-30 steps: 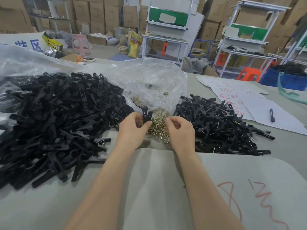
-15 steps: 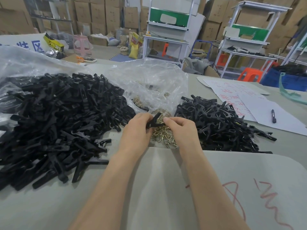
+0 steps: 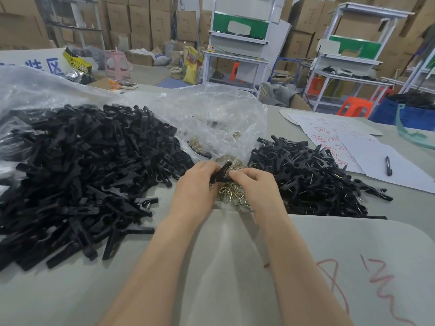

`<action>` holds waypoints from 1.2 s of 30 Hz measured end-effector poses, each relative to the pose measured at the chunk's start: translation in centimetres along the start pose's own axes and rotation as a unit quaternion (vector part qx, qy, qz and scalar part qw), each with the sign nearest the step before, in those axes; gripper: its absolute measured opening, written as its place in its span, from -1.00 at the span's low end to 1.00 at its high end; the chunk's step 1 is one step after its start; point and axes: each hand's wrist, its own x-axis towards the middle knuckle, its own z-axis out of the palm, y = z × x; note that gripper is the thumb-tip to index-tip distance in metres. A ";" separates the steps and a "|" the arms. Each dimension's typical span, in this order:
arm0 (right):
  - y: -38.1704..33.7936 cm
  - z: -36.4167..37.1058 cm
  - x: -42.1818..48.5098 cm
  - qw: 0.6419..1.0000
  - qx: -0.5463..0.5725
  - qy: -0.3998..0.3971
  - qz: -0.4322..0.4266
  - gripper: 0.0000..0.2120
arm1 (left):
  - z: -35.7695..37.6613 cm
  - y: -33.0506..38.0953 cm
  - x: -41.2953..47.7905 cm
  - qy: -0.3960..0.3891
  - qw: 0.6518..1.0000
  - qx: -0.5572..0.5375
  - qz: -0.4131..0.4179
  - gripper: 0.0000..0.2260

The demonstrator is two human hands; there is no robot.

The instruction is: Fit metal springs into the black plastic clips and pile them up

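My left hand [image 3: 196,188] grips a black plastic clip [image 3: 222,173] held over a heap of brass-coloured metal springs [image 3: 231,196]. My right hand [image 3: 255,184] pinches the clip's near end with thumb and forefinger; whether a spring is between those fingers is hidden. A large heap of black clip halves [image 3: 77,170] lies to the left. A smaller pile of clips with springs fitted [image 3: 313,177] lies to the right.
A crumpled clear plastic bag [image 3: 211,123] holding more springs sits behind my hands. White sheets with red writing [image 3: 336,137] and a black pen [image 3: 388,168] lie at the right. A grey board with red marks [image 3: 329,267] covers the near table. Shelves and cartons stand beyond.
My right hand left the spring heap and came up to the clip in my left hand. The clip has tilted from upright toward the right, and both hands now pinch it together.
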 end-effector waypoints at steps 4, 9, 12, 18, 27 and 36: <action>-0.3 -1.7 0.6 0.979 0.138 -0.118 0.094 -0.94 | -0.6 0.0 0.2 -0.040 0.997 -0.068 0.027 -0.80; -0.5 -2.5 0.9 0.935 0.229 -0.220 0.155 -0.67 | -1.0 0.5 0.2 -0.035 0.990 -0.126 0.060 -0.81; -0.4 -2.5 1.0 0.919 0.238 -0.262 0.175 -0.62 | -1.1 0.6 0.1 -0.034 0.989 -0.121 0.074 -0.80; 0.5 -2.6 1.2 0.901 0.298 -0.263 0.173 -0.69 | -1.2 0.9 0.2 -0.041 0.985 -0.123 0.113 -0.80; 1.0 -1.9 0.8 0.883 0.343 -0.269 0.176 -0.78 | -1.0 0.7 0.0 -0.030 0.984 -0.146 0.095 -0.76; 1.5 -1.7 0.6 0.866 0.358 -0.282 0.207 -0.57 | -1.0 0.6 0.1 -0.052 0.985 -0.147 0.070 -0.78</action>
